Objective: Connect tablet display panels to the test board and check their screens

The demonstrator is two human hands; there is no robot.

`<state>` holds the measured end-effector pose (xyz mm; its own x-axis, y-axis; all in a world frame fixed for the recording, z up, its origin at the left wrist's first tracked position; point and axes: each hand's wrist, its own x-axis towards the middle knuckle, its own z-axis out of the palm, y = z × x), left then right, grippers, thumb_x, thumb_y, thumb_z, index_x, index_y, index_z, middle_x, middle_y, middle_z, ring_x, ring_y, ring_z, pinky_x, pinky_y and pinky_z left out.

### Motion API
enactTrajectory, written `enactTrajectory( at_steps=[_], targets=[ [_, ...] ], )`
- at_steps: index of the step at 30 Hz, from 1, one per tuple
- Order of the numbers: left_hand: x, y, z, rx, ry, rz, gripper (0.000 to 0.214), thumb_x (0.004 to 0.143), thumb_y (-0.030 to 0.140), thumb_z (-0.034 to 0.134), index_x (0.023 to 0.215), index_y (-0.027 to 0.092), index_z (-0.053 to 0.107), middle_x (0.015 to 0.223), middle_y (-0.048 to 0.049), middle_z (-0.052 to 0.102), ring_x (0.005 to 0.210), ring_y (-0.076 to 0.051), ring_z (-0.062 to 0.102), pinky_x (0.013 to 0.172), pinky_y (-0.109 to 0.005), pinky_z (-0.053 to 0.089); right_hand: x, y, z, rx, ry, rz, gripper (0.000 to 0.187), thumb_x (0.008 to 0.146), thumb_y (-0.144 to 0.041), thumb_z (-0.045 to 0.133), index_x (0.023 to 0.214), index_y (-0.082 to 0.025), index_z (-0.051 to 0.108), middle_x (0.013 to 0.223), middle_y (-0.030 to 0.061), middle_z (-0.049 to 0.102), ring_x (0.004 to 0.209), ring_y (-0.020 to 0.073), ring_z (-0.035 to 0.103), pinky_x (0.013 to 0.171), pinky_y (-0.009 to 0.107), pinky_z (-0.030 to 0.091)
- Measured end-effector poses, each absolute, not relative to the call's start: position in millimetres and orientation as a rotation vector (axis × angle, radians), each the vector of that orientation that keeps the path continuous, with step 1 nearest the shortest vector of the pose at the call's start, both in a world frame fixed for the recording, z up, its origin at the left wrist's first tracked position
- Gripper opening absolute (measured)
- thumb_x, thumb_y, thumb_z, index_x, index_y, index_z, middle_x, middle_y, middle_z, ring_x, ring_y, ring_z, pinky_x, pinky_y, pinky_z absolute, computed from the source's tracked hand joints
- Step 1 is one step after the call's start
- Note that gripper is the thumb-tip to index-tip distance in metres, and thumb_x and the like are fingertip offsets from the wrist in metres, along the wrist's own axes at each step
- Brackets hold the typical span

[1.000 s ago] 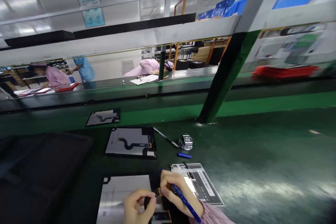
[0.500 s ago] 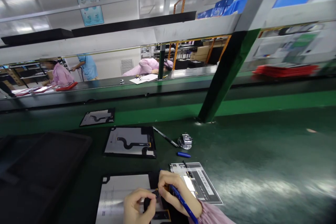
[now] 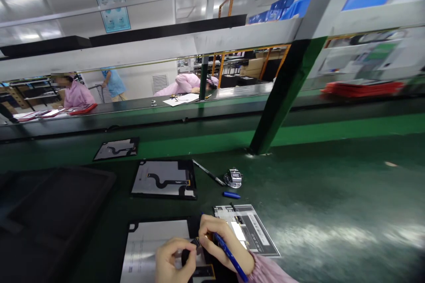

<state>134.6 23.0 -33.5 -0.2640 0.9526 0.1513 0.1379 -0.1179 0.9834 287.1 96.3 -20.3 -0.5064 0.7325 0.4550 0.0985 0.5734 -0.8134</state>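
Observation:
My left hand point(image 3: 172, 258) is curled in a pinch on the black flex strip of a grey tablet panel point(image 3: 149, 250) lying at the bottom edge. My right hand point(image 3: 221, 241) is closed around a blue pen point(image 3: 230, 256), its fingertips pressed on the same flex connector next to my left fingers. Under my right hand lies a smaller printed board point(image 3: 254, 232). A second panel with a black flex cable point(image 3: 164, 179) lies farther back.
A blue pen cap point(image 3: 231, 195), a small metal fixture point(image 3: 234, 177) and a thin black tool point(image 3: 209, 172) lie behind my hands. Another panel point(image 3: 116, 149) rides the green conveyor belt. A black tray point(image 3: 49, 212) sits left. People in pink work across the line.
The panel on the conveyor belt has drifted to the left. My hands have stayed on the flex connector with only slight finger shifts.

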Motion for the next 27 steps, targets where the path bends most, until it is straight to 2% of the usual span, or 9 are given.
enactTrajectory(
  at_steps=[10, 16, 19, 22, 27],
  targets=[
    [131, 25, -34, 1.318, 1.397, 1.386, 0.009, 0.064, 0.015, 0.067, 0.059, 0.02, 0.072, 0.058, -0.0028, 0.069, 0.058, -0.016, 0.061, 0.058, -0.023, 0.044, 288, 97, -23, -0.583, -2.038, 0.941, 0.023, 0.084, -0.025, 0.052, 0.061, -0.021, 0.053, 0.059, 0.0005, 0.054, 0.058, 0.0146, 0.051, 0.057, 0.029, 0.038],
    [130, 23, -41, 1.33, 1.398, 1.331, 0.012, 0.062, 0.012, 0.064, 0.058, 0.02, 0.073, 0.059, -0.0028, 0.069, 0.057, -0.016, 0.061, 0.056, -0.024, 0.042, 286, 100, -35, -0.497, -2.053, 0.964, 0.025, 0.081, -0.031, 0.052, 0.058, -0.021, 0.051, 0.055, -0.0014, 0.053, 0.051, 0.013, 0.049, 0.063, 0.032, 0.04],
    [129, 23, -43, 1.341, 1.397, 1.308, 0.013, 0.063, 0.012, 0.065, 0.058, 0.02, 0.073, 0.059, -0.003, 0.069, 0.057, -0.016, 0.06, 0.056, -0.025, 0.043, 286, 100, -35, -0.482, -2.07, 0.982, 0.026, 0.082, -0.032, 0.051, 0.059, -0.021, 0.051, 0.055, -0.0014, 0.054, 0.052, 0.0136, 0.051, 0.07, 0.037, 0.043],
    [129, 23, -45, 1.345, 1.404, 1.295, 0.012, 0.064, 0.012, 0.066, 0.058, 0.02, 0.073, 0.06, -0.0035, 0.069, 0.057, -0.016, 0.059, 0.056, -0.025, 0.042, 288, 100, -31, -0.483, -2.111, 1.012, 0.024, 0.083, -0.03, 0.051, 0.061, -0.021, 0.052, 0.057, -0.001, 0.056, 0.055, 0.0143, 0.053, 0.085, 0.044, 0.043],
    [130, 23, -46, 1.352, 1.412, 1.293, 0.012, 0.061, 0.01, 0.067, 0.057, 0.02, 0.073, 0.06, -0.0033, 0.07, 0.056, -0.016, 0.06, 0.054, -0.023, 0.04, 289, 101, -36, -0.524, -2.117, 1.076, 0.015, 0.072, -0.022, 0.057, 0.058, -0.022, 0.052, 0.056, -0.004, 0.052, 0.054, 0.0132, 0.052, 0.098, 0.055, 0.035]
  ],
)
